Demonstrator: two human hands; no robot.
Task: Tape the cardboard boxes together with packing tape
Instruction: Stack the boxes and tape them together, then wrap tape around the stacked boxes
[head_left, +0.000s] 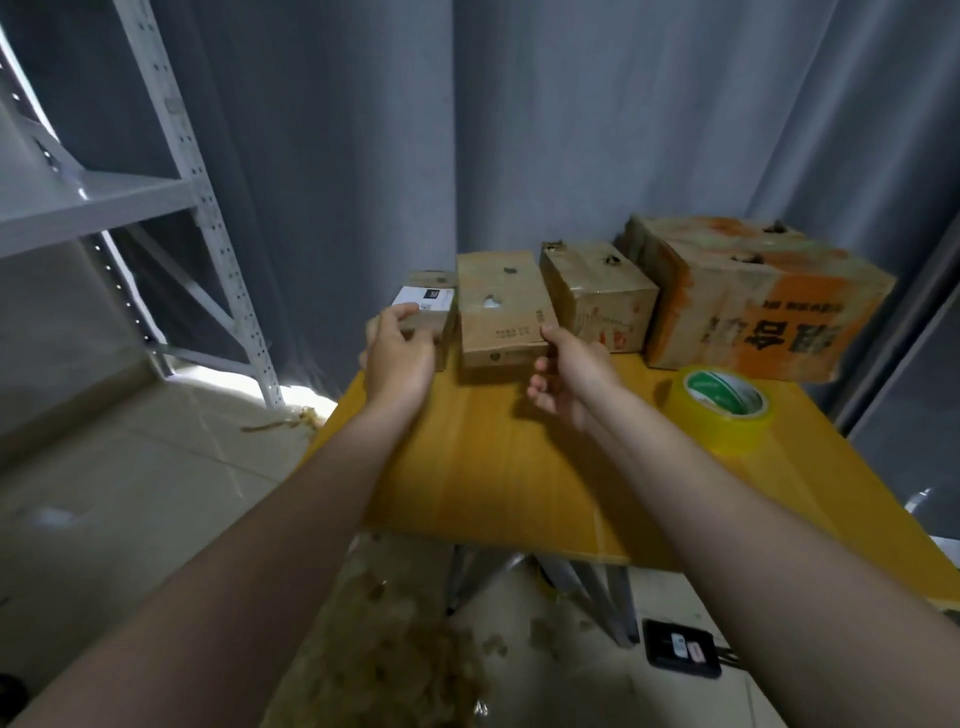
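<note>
Several cardboard boxes stand in a row at the far edge of a yellow wooden table (493, 467). My left hand (397, 353) grips the smallest box (428, 306), which has a white label and sits at the row's left end. My right hand (569, 374) touches the lower right corner of the plain brown box (501, 312) beside it, thumb on the edge, other fingers curled. A third box (597, 293) and a large orange-printed box (753, 301) stand further right. A roll of yellow packing tape (724, 408) lies flat on the table, right of my right hand.
Grey curtains hang behind the table. A grey metal shelving rack (156, 197) stands at the left. Scraps of torn tape and cardboard litter the tiled floor under and left of the table. A dark power strip (680, 647) lies on the floor below the table.
</note>
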